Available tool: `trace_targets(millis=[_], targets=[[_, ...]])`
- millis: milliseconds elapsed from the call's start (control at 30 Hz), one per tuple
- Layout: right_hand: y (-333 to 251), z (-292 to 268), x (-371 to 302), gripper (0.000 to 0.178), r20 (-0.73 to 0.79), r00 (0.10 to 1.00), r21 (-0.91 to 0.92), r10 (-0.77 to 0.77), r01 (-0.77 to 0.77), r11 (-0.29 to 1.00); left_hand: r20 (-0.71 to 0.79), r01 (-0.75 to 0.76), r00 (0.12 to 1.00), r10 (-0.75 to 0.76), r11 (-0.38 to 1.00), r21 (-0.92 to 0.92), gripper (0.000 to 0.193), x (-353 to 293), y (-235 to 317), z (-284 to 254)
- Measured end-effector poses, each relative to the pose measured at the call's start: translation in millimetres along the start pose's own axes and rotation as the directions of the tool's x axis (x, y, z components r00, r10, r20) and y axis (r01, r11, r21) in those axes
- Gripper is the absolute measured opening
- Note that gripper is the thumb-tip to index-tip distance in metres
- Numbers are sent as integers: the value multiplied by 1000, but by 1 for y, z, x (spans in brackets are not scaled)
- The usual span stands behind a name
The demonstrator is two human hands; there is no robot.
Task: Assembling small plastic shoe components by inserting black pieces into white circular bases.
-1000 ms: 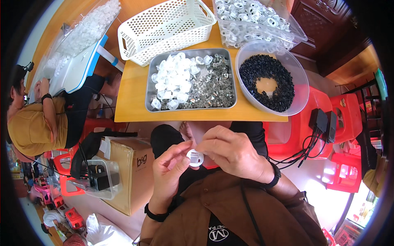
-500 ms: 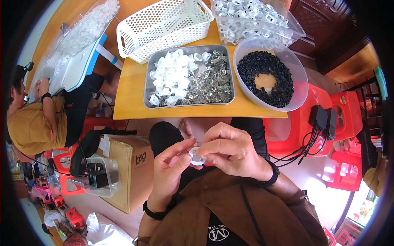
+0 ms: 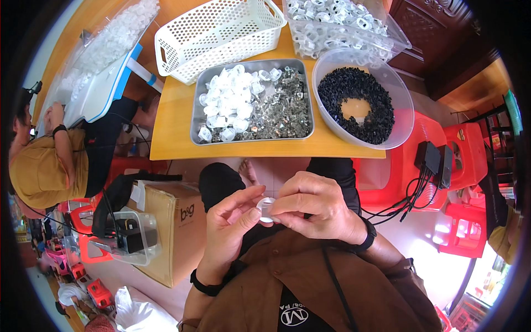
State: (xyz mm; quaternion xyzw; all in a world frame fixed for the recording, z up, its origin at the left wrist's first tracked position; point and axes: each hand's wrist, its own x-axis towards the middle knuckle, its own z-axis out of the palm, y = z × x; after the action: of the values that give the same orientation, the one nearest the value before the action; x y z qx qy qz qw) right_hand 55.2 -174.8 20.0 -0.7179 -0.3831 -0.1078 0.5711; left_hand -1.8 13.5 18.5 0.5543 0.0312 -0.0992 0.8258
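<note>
Above my lap, my left hand (image 3: pixel 231 222) pinches a small white translucent plastic ring (image 3: pixel 265 212) between thumb and fingers. My right hand (image 3: pixel 316 206) is closed, with thumb and forefinger pressed together at the ring's right side. Whatever sits between those right fingertips is hidden. On the table ahead, a metal tray (image 3: pixel 194 123) carries a heap of white plastic pieces (image 3: pixel 228 97) at left and many tiny metallic parts (image 3: pixel 285 113) at right. Beside it stands a clear round bowl (image 3: pixel 405 113) with small black pieces (image 3: pixel 362 83) lying in a circle.
Behind the tray are a white perforated basket (image 3: pixel 218 36) and a clear bin of plastic pieces (image 3: pixel 343 41). The wooden table's (image 3: pixel 265 150) front edge lies beyond my hands. A cardboard box (image 3: pixel 180 238) stands left, red stools (image 3: pixel 387 177) right. Another person (image 3: pixel 52 160) sits far left.
The ring has turned a little between my fingers, and its opening shows more from the front. My right fingers have shifted slightly against it. The whole view has moved a touch.
</note>
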Motion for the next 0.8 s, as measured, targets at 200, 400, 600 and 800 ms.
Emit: trace_targets(millis=[200,400,600,800], targets=[[-2,-1,-3,20,15,997,14,77,-77,997,13,3,1000,-3,1000,5,40,2,-3,-4],[-4,2,-8,21,-28,992,-33,123,-124,992,-52,17,998,-18,1000,-19,40,0,-2,1],[-5,2,-10,23,-23,984,10,178,-178,984,-37,7,999,-7,1000,-5,40,-1,-6,-1],[-8,2,-9,23,-34,986,-46,161,-163,986,-47,16,999,-16,1000,1,42,0,-8,-1]])
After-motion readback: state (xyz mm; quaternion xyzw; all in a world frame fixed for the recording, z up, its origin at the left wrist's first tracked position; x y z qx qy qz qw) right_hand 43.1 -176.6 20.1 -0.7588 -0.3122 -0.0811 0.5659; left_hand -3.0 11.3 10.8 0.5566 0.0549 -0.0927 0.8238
